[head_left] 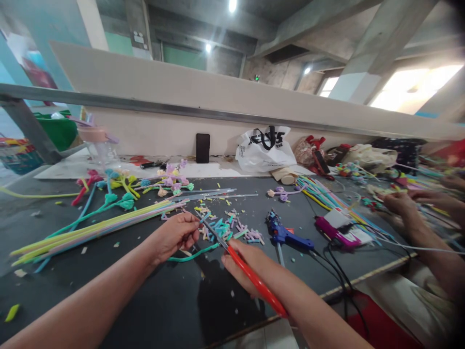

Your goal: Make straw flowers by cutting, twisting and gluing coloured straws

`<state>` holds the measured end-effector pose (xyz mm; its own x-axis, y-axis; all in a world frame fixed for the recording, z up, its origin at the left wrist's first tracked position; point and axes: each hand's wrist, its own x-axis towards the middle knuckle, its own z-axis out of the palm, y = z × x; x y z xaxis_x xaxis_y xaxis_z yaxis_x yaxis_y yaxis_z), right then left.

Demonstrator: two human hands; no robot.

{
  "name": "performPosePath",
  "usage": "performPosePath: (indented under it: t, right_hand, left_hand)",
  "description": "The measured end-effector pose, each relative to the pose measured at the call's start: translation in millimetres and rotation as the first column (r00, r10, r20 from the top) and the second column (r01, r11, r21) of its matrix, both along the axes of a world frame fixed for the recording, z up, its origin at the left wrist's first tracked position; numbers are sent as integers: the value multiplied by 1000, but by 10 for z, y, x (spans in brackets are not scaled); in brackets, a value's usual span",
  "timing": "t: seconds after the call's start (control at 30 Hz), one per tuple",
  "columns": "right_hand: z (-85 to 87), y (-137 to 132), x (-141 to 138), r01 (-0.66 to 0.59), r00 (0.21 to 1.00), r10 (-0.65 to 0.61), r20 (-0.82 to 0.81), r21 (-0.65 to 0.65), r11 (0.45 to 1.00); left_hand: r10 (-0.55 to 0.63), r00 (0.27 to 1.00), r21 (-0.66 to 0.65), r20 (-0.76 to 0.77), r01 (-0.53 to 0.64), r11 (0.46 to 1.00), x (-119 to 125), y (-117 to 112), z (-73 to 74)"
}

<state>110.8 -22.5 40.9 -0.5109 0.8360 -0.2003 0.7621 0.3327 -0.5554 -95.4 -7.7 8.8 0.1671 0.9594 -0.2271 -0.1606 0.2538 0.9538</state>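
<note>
My left hand (178, 235) is closed in a pinch on a teal pipe cleaner (192, 254) that curves along the dark table (109, 291). My right hand (243, 266) grips red-handled scissors (254, 281), whose blades point up-left toward the left hand's fingertips. Just beyond the blades lies a heap of short cut pieces (228, 228) in blue, pink and yellow.
Long pastel pipe cleaners (98, 225) lie at the left, with small pipe-cleaner flowers (167, 182) behind them. A blue glue gun (285, 235) and a purple one (332, 232) lie at the right. A white bag (265, 148) and a phone (202, 148) stand at the back wall. Another person's hands (403, 203) work at far right.
</note>
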Motion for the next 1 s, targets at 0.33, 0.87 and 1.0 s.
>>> performPosePath:
  t: [0.33,0.87,1.0]
  right_hand:
    - [-30,-19,-69,15,999,-18,41,70,997]
    - [-217,-22,-26,44,999,-39,-36,162,986]
    - [-267,-49,17,51,999,-48,-25,162,986]
  left_hand:
    - [-55,993,-27,109,59,998,-26,-2,-35]
    - [-34,996,-6,82,34,999,8,-9,-54]
    - [-42,997,10,69,42,999,24,-19,-68]
